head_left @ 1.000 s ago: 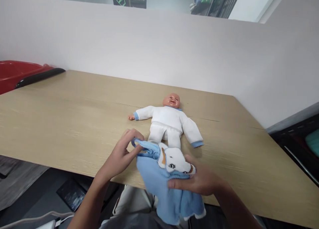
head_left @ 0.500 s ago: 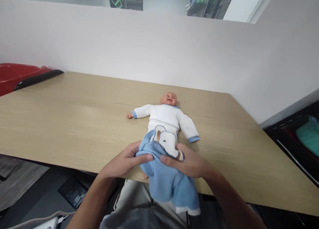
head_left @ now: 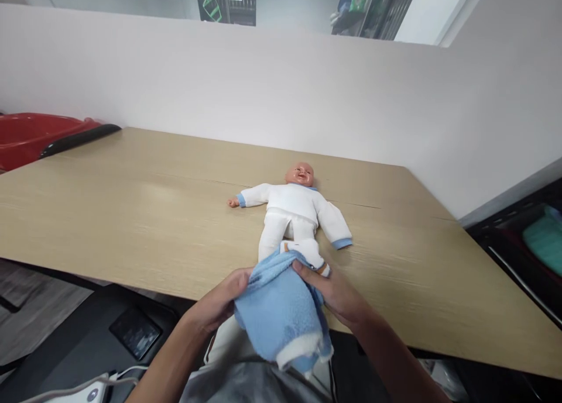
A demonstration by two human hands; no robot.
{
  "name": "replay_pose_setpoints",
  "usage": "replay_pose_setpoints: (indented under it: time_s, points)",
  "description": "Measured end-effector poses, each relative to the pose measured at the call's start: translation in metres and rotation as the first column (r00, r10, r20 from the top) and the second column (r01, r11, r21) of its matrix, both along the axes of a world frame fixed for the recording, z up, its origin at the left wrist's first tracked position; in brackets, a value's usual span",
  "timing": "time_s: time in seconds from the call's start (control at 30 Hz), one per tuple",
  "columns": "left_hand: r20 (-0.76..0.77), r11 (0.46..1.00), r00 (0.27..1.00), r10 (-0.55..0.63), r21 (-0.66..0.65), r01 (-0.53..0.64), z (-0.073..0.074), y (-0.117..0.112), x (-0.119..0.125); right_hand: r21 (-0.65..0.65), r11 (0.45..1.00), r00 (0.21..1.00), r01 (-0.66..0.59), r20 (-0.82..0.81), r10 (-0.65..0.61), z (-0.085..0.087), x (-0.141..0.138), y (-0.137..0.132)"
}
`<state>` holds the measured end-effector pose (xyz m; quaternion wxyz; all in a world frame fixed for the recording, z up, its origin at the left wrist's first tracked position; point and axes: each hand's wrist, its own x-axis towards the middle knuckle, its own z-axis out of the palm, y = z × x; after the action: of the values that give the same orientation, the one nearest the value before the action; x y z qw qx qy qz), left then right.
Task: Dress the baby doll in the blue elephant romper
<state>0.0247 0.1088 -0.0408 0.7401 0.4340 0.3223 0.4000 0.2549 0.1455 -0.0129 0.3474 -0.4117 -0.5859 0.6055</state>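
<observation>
Down at the bottom centre of the frame, the left hand (head_left: 226, 295) and the right hand (head_left: 338, 292) both have their fingers gripping the blue fleecy garment (head_left: 283, 309), which hangs past the near edge of the counter (head_left: 153, 216), its white trim lowest! Just above it, mid-frame, the doll (head_left: 292, 201) lies face up in white clothes with blue cuffs, arms spread, lower legs hidden behind the cloth, while a red tub (head_left: 35, 131) sits far off at the left edge.
</observation>
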Motion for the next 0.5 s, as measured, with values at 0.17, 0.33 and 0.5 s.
replay_pose_setpoints:
  time_s: [0.17,0.33,0.5]
  points:
    - [0.104,0.998,0.993,-0.047,-0.043,0.052,-0.012,-0.018,-0.001,-0.124,0.977,0.984,-0.173,-0.055,0.167,0.001,0.000,-0.011]
    - [0.228,0.973,0.963,0.145,-0.209,-0.097,-0.027,-0.038,0.007,-0.317,0.931,0.968,-0.182,-0.223,0.113,-0.016,-0.003,-0.034]
    - [0.195,0.954,0.977,0.082,-0.300,-0.020,-0.046,-0.060,-0.001,-0.356,0.891,0.948,-0.282,-0.243,0.204,-0.029,-0.002,-0.054]
